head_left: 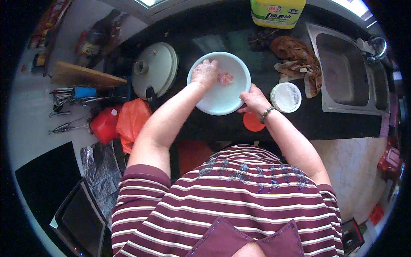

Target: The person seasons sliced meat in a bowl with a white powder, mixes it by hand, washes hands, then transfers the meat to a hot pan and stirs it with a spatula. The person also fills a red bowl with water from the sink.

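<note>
A pale blue-white bowl (221, 101) stands over the dark countertop in front of me. Inside it lies a small clump of pink, raw-looking meat (225, 79). My left hand (205, 73) reaches into the bowl beside the meat, its fingers bent and blurred; whether they hold anything is hidden. At the bowl's lower right side, my right hand (255, 99) grips the rim, with a beaded bracelet on the wrist. Partly beneath that wrist is a round red-orange object (253, 122). A white tub of white powder (285, 97) sits just right of my right hand.
On the left are a pot lid (154, 70), a wooden board (86, 75), a utensil rack and an orange plastic bag (133, 120). To the right lie a brown cloth (297, 57) and a steel sink (342, 69). A yellow detergent jug (277, 14) stands at the back.
</note>
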The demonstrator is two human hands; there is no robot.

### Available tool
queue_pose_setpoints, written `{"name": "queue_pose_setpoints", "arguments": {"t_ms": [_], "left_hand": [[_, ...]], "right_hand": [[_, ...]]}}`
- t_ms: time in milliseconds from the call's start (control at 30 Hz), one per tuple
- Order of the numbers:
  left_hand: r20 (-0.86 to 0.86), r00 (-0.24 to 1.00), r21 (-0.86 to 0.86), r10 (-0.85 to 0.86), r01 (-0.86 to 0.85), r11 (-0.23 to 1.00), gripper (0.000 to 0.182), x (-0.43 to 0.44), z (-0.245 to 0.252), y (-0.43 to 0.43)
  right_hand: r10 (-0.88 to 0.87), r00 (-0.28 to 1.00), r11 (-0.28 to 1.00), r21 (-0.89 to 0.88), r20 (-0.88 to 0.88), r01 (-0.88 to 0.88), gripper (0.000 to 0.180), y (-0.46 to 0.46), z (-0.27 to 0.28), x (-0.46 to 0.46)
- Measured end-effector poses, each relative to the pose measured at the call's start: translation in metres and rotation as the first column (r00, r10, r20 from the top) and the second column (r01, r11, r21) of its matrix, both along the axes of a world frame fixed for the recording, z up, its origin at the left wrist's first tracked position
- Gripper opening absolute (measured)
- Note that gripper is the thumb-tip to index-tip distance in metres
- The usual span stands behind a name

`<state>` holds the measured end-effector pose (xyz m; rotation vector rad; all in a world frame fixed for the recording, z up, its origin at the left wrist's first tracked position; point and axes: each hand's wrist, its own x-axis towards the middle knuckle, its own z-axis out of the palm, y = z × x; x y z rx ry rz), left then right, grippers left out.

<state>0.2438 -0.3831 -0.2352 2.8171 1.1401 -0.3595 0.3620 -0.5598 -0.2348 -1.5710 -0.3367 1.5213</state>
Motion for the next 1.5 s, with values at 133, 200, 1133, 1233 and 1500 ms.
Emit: {"name": "queue_pose_setpoints", "arguments": {"t_ms": [133,200,1133,1233,1500], "left_hand": [[0.05,0.993,-0.207,-0.102,0.111,0.972,0.044,0.024,-0.008,-0.039],[0.045,0.981,-0.318,-0.19,0.194,0.928,0.042,0.005,-0.003,-0.057],[0.718,0.683,-0.224,0.134,0.045,0.973,0.024,-0.012,0.075,-0.043],[0.152,0.978,-0.089,0.143,-0.131,0.987,0.033,-0.015,0.058,-0.038],[0.335,0.941,-0.253,-0.047,0.137,0.958,0.073,-0.024,0.013,-0.005]], "right_hand": [[-0.019,1.0,0.999,0.046,0.002,0.019,0.047,-0.002,0.004,-0.001],[-0.018,0.999,0.999,0.039,-0.034,0.02,0.047,-0.003,0.005,-0.001],[0.043,0.976,0.998,0.055,-0.216,-0.032,0.069,-0.026,-0.004,0.003],[0.045,0.977,0.998,0.046,-0.207,-0.036,0.067,-0.025,-0.005,0.004],[0.015,0.986,0.999,0.038,-0.165,-0.009,0.056,-0.022,-0.005,0.003]]}}
